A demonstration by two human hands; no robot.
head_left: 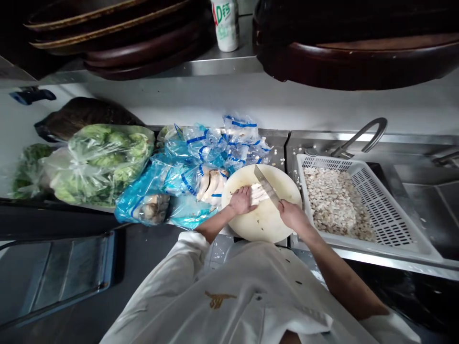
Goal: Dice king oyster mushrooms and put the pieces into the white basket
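Pale, whitish strips of food (260, 193), smooth and moist-looking, lie at the centre of the frame on a thick, round, cream-coloured cutting board (263, 227) flecked with dark scraps. A long, straight-edged steel knife (266, 184) slants across them, its tip toward the top of the frame. The right hand (292, 216) reaches in from the lower right, forearm bare, fingers curled tightly around the handle. The left hand (242, 200) lies palm down over the strips' left end, thumb apart from the fingers; whether those fingers pinch or merely press cannot be told at this size. Left of the board, crinkled blue and clear plastic bags (179, 172) spread across the counter, beside a bulging clear bag of leafy green vegetables (111, 157). At right, a white, slotted plastic basket (380, 203) holds a heap of small, pale chopped pieces (328, 200), below a curved metal faucet (376, 126). Glossy dark-brown round vessels (358, 64) line the steel shelf (201, 68) across the top.
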